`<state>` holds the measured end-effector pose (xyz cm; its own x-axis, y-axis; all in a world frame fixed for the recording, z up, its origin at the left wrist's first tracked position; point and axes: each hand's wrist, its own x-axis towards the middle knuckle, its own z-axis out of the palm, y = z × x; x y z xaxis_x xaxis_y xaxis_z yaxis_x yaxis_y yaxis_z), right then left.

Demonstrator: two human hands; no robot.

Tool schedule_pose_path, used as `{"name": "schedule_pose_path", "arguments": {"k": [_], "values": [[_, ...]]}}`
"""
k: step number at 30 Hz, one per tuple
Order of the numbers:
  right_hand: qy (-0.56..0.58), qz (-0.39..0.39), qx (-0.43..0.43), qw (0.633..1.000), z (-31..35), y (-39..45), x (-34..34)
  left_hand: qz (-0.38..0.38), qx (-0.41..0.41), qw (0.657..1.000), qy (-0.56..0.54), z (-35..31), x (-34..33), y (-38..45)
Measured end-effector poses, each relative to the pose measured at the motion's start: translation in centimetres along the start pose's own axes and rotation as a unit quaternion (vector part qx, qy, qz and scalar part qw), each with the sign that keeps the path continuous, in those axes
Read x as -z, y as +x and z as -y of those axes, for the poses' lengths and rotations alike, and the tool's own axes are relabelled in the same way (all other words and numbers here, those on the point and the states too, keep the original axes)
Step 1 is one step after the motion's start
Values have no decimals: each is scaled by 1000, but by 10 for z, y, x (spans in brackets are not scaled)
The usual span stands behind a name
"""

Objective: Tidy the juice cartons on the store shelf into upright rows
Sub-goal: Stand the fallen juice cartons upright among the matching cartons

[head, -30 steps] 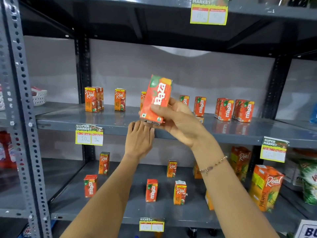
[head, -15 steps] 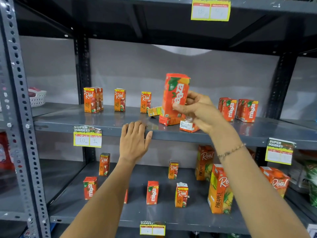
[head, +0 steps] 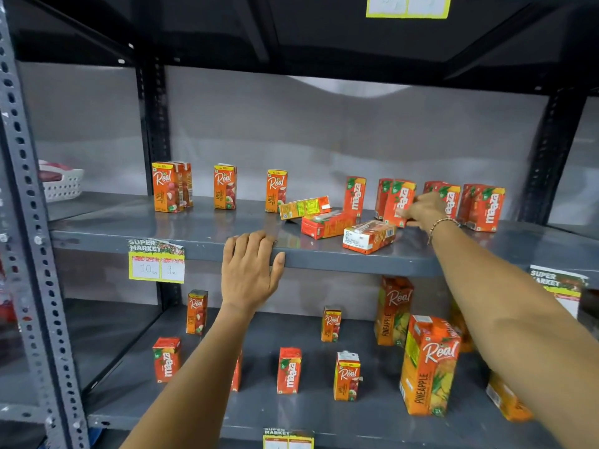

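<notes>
My right hand point(head: 423, 210) grips a red Maaza carton point(head: 397, 202), standing upright on the middle shelf point(head: 324, 259) beside other upright Maaza cartons point(head: 486, 207). My left hand point(head: 251, 267) rests flat on the shelf's front edge, holding nothing. Three cartons lie on their sides near the middle: a yellow-backed one point(head: 304, 207), a red one point(head: 325, 225) and one with a white label point(head: 369, 236). Upright Real cartons point(head: 168, 187) stand to the left.
The lower shelf point(head: 207, 419) holds scattered small Maaza and Real cartons point(head: 289, 370) and tall Real pineapple cartons point(head: 428, 367). A white basket point(head: 61, 186) sits on the left bay. Price tags point(head: 156, 262) hang off the shelf edges. A perforated metal upright point(head: 29, 222) stands at left.
My right hand carried the Maaza carton right and down from mid-air and set it upright on the middle shelf. My left hand stayed on the shelf edge.
</notes>
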<state>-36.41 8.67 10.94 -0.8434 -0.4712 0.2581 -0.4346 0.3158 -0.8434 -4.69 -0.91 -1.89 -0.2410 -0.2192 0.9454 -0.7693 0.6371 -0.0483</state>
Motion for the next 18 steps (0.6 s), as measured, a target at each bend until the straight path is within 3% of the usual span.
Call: {"name": "schedule_pose_path", "arguments": {"k": [5,10,13,16,18], "values": [[-37,1,16,999,1,1,-10,-30,-9,1000,1,0,-4,-2],[20,29,4,999,3,-2,-15,-32,-7,999,1,0,-3,-2],[-27,-16,-4,1000,4,-8,-11,-24,-5,1000,5,0,0,-3],[-86,-100,91,987,19,-27,-7,-18,-1,1000,6,-1,2,-3],[-52,-49,203,977,38,-41,-8,-12,0,1000,3,-2,3,-4]]}}
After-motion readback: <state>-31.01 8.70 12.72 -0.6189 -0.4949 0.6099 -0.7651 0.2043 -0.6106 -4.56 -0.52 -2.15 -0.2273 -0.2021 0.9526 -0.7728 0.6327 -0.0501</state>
